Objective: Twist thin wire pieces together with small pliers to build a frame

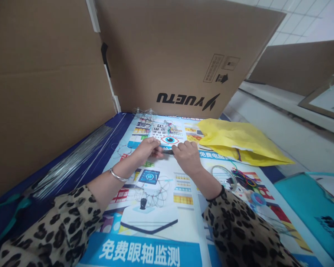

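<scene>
My left hand (148, 147) and my right hand (187, 152) meet above a printed poster (156, 207) on the table. Both have their fingers pinched on a small dark tool or rod (168, 151) held between them; I cannot make out just what it is. A silver bangle sits on my left wrist. Both sleeves are leopard print. Thin wire loops (153, 191) lie on the poster just below my hands.
Upright cardboard panels (178, 55) wall in the back and left. A bundle of straight silver wires (72, 159) lies at left. A yellow plastic bag (239, 142) lies at right, with a wire coil and coloured cords (239, 178) nearer. A teal bag (314, 211) sits at the right edge.
</scene>
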`<state>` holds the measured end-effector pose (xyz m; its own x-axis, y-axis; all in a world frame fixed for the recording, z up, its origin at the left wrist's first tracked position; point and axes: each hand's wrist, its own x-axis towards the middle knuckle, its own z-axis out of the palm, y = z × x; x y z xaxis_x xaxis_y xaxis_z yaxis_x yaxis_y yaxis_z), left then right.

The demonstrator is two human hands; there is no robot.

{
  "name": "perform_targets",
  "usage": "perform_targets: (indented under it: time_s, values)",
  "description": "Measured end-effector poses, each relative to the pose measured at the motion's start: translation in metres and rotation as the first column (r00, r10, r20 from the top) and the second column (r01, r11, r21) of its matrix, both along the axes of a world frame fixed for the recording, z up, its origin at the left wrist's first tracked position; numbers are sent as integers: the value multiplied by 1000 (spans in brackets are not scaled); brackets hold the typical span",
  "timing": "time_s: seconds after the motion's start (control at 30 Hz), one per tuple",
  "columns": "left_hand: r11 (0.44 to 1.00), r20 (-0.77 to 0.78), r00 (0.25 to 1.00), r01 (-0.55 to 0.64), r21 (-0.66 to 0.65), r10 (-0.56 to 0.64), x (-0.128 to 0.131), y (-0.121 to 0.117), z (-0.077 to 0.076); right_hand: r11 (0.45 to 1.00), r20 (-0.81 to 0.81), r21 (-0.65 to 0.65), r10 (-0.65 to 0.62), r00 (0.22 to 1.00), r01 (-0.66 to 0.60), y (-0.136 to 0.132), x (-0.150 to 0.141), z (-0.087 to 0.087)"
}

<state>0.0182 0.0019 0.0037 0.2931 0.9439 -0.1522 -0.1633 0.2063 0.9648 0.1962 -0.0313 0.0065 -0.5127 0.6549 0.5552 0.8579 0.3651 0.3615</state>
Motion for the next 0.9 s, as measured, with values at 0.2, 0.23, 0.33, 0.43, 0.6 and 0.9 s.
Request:
perform_targets:
  time_s: [0.2, 0.23, 0.33, 0.43, 0.6, 0.9]
  values:
    - [1000, 1, 1000, 15, 4, -15, 0, -1, 0, 1000, 7, 12, 4, 1000, -4, 1, 1, -2]
    - [1000, 3, 1000, 16, 5, -16, 0, -1, 1, 1000, 11, 13, 4, 1000, -4, 2, 1, -2]
    - [1000, 5, 1000, 7, 13, -7, 1, -2, 1, 1000, 28, 22, 3, 1000, -3, 2, 1, -2]
    - [1000, -5, 1000, -3, 27, 3, 2, -2, 1, 1000, 38, 19, 0, 999, -1, 2, 0, -2]
    - [999, -54, 998, -34, 37, 35, 3, -4, 4, 999, 33, -32, -14, 999, 15, 0, -2, -3]
    - [981, -128, 989, -45, 187, 70, 3, -5, 7, 966, 26, -242, -82, 996, 86, -3, -7, -4]
